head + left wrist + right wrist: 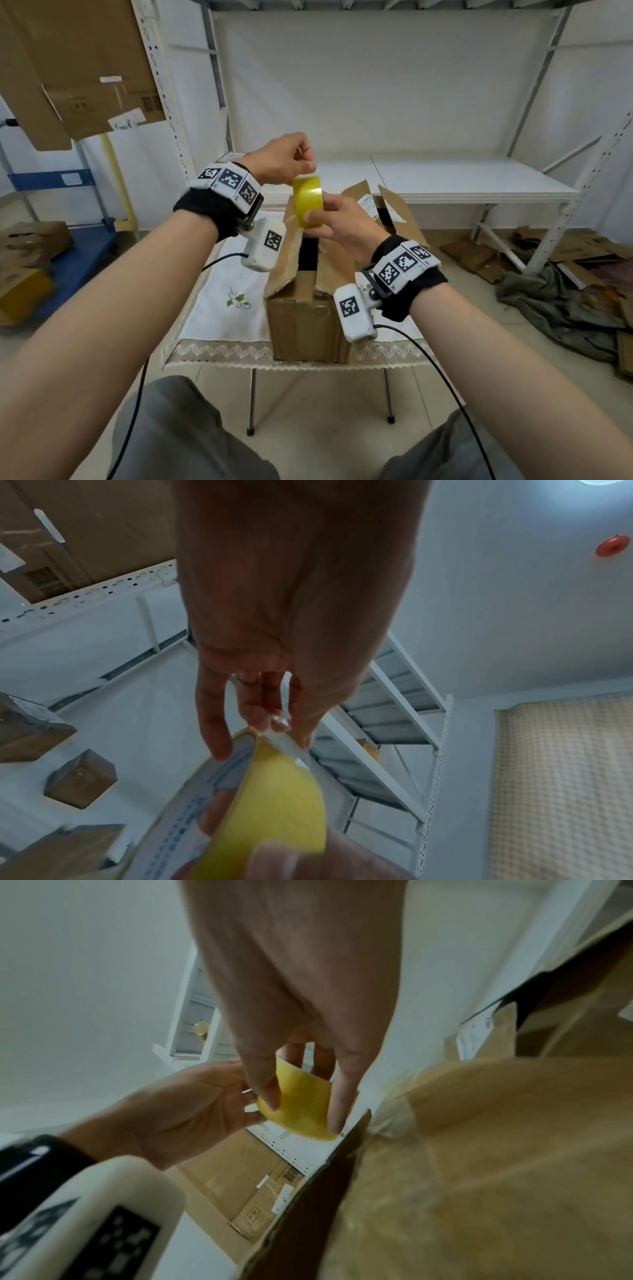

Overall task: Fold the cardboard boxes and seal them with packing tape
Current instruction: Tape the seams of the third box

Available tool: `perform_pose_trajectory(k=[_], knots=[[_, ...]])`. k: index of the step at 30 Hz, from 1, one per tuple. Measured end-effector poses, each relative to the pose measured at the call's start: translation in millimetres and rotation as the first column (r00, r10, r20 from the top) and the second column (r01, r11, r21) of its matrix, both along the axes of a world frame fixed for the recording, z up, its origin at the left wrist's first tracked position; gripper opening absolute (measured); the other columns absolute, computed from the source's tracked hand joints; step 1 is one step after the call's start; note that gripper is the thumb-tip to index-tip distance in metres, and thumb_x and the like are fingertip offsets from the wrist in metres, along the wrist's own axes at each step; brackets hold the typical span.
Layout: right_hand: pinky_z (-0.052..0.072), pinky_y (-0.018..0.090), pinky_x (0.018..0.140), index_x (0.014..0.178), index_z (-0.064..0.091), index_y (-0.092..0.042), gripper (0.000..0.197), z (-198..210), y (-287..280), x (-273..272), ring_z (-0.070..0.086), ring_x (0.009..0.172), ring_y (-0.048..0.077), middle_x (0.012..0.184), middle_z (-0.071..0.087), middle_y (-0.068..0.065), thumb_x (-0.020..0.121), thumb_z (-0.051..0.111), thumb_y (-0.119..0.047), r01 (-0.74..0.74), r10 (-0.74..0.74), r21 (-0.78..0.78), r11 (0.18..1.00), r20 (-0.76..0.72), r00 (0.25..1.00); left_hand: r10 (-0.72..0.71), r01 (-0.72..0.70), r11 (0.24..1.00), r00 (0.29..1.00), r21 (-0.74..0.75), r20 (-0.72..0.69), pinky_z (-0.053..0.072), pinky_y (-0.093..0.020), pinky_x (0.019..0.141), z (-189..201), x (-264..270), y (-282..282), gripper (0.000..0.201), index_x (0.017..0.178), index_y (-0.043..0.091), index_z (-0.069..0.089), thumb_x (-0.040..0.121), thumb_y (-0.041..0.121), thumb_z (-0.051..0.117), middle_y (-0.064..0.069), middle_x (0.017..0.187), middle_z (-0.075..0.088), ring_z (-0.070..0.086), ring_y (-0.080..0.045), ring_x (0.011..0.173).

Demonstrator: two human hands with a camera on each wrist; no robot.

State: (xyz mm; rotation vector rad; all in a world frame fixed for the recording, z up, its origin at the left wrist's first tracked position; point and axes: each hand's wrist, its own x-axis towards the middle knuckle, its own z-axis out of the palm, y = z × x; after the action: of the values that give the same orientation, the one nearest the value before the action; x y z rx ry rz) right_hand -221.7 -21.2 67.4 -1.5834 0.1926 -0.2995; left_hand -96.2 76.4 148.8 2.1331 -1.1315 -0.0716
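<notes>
A yellow roll of packing tape (307,200) is held in the air above a brown cardboard box (305,318) that stands on the small table with its top flaps partly open. My right hand (337,219) grips the roll (301,1110) with thumb and fingers round its rim. My left hand (286,161) is just above the roll, and its thumb and fingertips (279,722) pinch the tape's free end at the top edge of the roll (274,799).
The table carries a white embroidered cloth (222,301) with a lace hem. Behind it stands a white metal shelf unit (462,178). Flattened cardboard (78,68) leans at upper left, a blue cart (68,253) sits at left, and cardboard scraps and cloth (565,291) lie on the floor at right.
</notes>
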Motion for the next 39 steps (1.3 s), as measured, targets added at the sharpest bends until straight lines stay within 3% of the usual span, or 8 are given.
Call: perform_pose_trajectory(k=[6,10,15,20,26,29,33,39], knots=[[0.049,0.015,0.061,0.116,0.071,-0.001,0.023,-15,-15,1,0.064,0.066,0.005,0.110,0.074,0.015,0.093,0.066,-0.003,-0.012,0.001,-0.075,0.997,-0.144,0.990,-0.041,0.033,0.985,0.998,0.171,0.041,0.049,-0.026,0.067,-8,31,-19,0.011,0.091,0.014,0.057,0.094,0.014,0.068,0.001,0.080,0.059,0.054,-0.015,0.071],[0.045,0.012,0.062,0.111,0.075,-0.002,0.022,-20,-22,9,0.061,0.064,-0.001,0.099,0.074,0.007,0.091,0.072,-0.010,-0.005,-0.023,-0.151,0.989,-0.184,0.983,-0.109,0.111,0.961,0.994,0.253,-0.023,0.052,-0.036,0.079,-15,51,-35,0.016,0.081,0.018,0.060,0.091,0.014,0.072,-0.001,0.075,0.062,0.058,-0.018,0.070],[0.054,0.037,0.090,0.112,0.072,0.004,0.027,-14,-32,13,0.068,0.096,0.027,0.110,0.074,0.019,0.087,0.075,-0.009,-0.032,0.030,-0.010,0.999,-0.193,0.981,-0.190,0.207,0.944,0.978,0.256,-0.090,0.052,-0.023,0.069,-33,72,-48,0.014,0.084,0.017,0.061,0.092,0.011,0.070,0.002,0.074,0.061,0.059,-0.006,0.065],[0.055,0.024,0.071,0.107,0.075,0.002,0.026,-16,-39,14,0.069,0.075,0.018,0.100,0.077,0.016,0.086,0.077,-0.015,-0.048,0.042,-0.028,0.998,-0.208,0.977,-0.229,0.272,0.921,0.957,0.280,-0.176,0.042,-0.013,0.060,-53,82,-59,0.010,0.086,0.017,0.063,0.093,0.013,0.069,0.007,0.070,0.056,0.052,0.001,0.060],[0.050,0.023,0.076,0.095,0.076,-0.007,0.017,-19,-50,19,0.065,0.068,0.014,0.095,0.075,0.014,0.092,0.071,-0.023,-0.049,0.058,0.056,0.997,-0.176,0.983,-0.224,0.308,0.905,0.932,0.294,-0.285,0.049,-0.027,0.073,-66,93,-70,0.018,0.085,0.013,0.063,0.095,-0.001,0.061,-0.004,0.079,0.062,0.058,-0.014,0.072],[0.049,0.023,0.081,0.096,0.076,-0.009,0.010,-20,-52,21,0.066,0.066,0.009,0.085,0.076,0.004,0.091,0.072,-0.017,-0.062,0.073,0.064,0.996,-0.184,0.980,-0.216,0.315,0.908,0.917,0.275,-0.336,0.049,-0.024,0.068,-76,101,-70,0.022,0.085,0.011,0.063,0.094,-0.008,0.057,-0.005,0.077,0.061,0.057,-0.012,0.068],[0.055,0.022,0.077,0.111,0.073,0.003,0.027,-21,-52,25,0.070,0.080,0.014,0.106,0.075,0.016,0.084,0.075,-0.001,-0.070,0.072,0.019,0.997,-0.180,0.981,-0.222,0.327,0.918,0.893,0.226,-0.392,0.051,-0.016,0.060,-82,106,-69,0.018,0.086,0.011,0.064,0.096,-0.004,0.058,0.002,0.072,0.065,0.062,-0.002,0.058],[0.048,0.023,0.069,0.084,0.074,-0.009,0.006,-17,-50,29,0.062,0.068,0.018,0.083,0.072,0.011,0.086,0.074,-0.004,-0.025,0.039,0.085,0.996,-0.169,0.985,-0.272,0.380,0.901,0.872,0.211,-0.407,0.049,-0.016,0.060,-90,112,-69,0.016,0.087,0.011,0.063,0.096,-0.001,0.058,-0.005,0.082,0.061,0.062,0.000,0.061]])
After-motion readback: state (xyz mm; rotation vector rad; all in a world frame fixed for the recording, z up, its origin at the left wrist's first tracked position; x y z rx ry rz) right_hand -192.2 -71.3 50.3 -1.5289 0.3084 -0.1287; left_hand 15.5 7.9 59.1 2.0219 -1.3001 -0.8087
